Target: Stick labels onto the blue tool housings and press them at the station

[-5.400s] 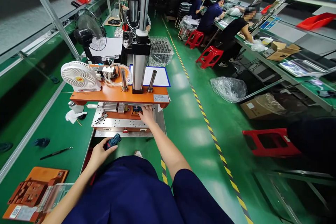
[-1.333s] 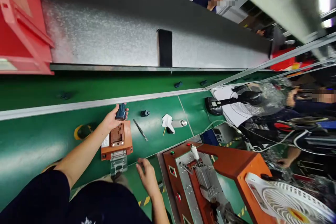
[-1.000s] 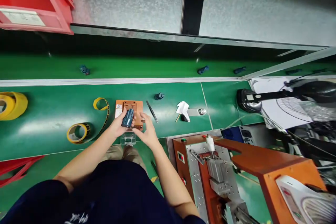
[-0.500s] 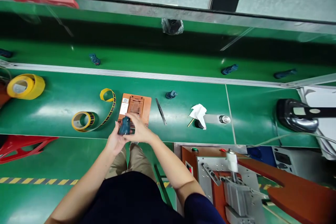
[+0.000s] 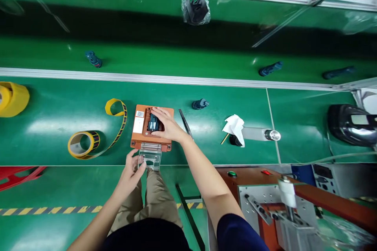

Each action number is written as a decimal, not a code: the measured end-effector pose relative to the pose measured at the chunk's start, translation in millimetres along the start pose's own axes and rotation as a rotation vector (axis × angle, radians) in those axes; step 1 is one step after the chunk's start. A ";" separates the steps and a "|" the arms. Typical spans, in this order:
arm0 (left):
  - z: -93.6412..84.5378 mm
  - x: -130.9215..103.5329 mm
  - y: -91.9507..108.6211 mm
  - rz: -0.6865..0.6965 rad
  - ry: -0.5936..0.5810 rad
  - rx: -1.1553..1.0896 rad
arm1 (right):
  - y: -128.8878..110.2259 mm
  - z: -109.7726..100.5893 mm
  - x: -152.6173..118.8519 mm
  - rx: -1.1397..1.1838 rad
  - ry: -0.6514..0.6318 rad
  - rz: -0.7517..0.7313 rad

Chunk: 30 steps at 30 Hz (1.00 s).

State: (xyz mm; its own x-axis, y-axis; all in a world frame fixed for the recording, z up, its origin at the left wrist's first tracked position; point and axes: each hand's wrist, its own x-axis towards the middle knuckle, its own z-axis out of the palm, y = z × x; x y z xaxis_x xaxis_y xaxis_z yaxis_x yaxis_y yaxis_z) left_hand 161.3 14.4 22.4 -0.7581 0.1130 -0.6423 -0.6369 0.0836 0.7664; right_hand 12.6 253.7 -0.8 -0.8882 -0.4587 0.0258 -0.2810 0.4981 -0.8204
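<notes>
An orange-brown fixture block (image 5: 134,137) with a white label lies at the bench's front edge. In its recess sits a dark blue plastic housing (image 5: 153,122). My right hand (image 5: 167,125) is closed around that housing from the right, thumb near, fingers on the far side. A clear hinged flap (image 5: 150,156) hangs open from the fixture's near side, and my left hand (image 5: 132,170) pinches its left edge with the thumb on top. Just right of the fixture are tweezers (image 5: 185,122) and a small dark blue part (image 5: 200,104).
On the left stand a roll of yellow-edged labels (image 5: 84,144) with an unwound strip and a yellow tape roll (image 5: 14,99). To the right lie a white wipe (image 5: 234,125) and a metal-capped bottle (image 5: 272,135). Several blue parts rest on the green belt (image 5: 176,62). A press machine (image 5: 287,196) stands front right.
The dark blue housing, earlier held in both hands over the fixture, now sits in its recess. My left hand has moved to the clear flap. The view has shifted.
</notes>
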 end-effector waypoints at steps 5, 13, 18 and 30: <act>-16.6 -9.2 22.4 -0.028 -0.104 -0.147 | 9.2 3.4 -30.0 -0.114 0.193 0.040; -6.3 23.8 85.3 -0.081 -0.286 -0.326 | 45.5 39.7 -128.7 -0.559 0.886 0.595; 6.4 63.0 98.8 -0.118 -0.242 -0.177 | 63.2 55.9 -141.0 -0.639 0.869 0.649; -93.8 139.5 123.6 0.795 0.356 1.431 | 55.7 35.5 -109.0 -0.598 0.746 0.760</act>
State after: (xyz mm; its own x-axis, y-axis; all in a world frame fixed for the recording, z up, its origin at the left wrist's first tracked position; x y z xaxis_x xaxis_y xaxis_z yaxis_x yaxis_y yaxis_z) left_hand -36.3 -52.4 26.7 -0.9267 0.3698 0.0670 0.3757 0.9159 0.1412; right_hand 106.7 305.4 -69.6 -0.8344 0.5339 0.1369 0.4528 0.8056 -0.3822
